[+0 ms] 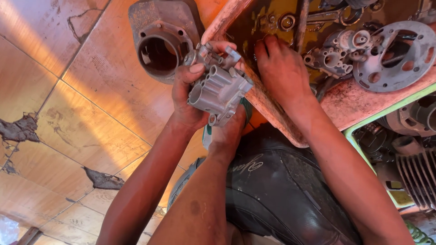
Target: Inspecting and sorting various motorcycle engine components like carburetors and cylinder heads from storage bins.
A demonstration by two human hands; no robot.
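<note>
Cracked orange floor tiles [91,104] frame a grey metal casting [220,90], gripped by left hand [188,97] and a second hand [227,131]; right hand [281,68] fingers dip into an oily tray [272,109], tips obscured.

No packages, labels, signs or screens in view.

**A floor-level engine repair workshop**

This is a small motor repair workshop, worked on the ground. A grimy pink plastic tray [349,104] holds oily grey metal engine parts: a round perforated steel plate [399,56] and small cast housings [334,56]. A rusty cast-iron engine cylinder [161,38] sits on the cracked, chipped tan tile floor [68,113] (grease-stained), and a finned dark metal cylinder block [418,172] lies at the right.
</note>
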